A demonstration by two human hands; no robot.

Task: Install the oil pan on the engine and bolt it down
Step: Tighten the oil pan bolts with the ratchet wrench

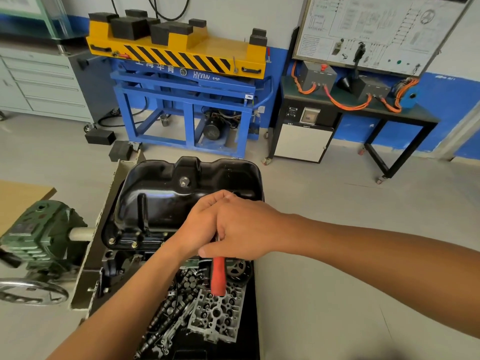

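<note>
floor [337,229] | right hand [241,229] grip closed round red-handled tool [218,276] | left hand [194,229] grip hidden

Setting: automotive training workshop. Evidence: a blue-framed lift trolley [187,100] with a yellow hazard-striped top carries black rubber blocks [130,27]. Grey drawer cabinet [39,81] at left. Wiring-diagram board [376,29] stands over a black bench [405,118], with orange cables [348,105] on the bench top. Foreground: engine [135,252] with black oil pan [168,196] uppermost, green gearbox [44,235] and handwheel [31,292] beside it, loose cylinder head [218,315] and camshafts [166,315] below. Grey concrete floor [337,216].
</note>
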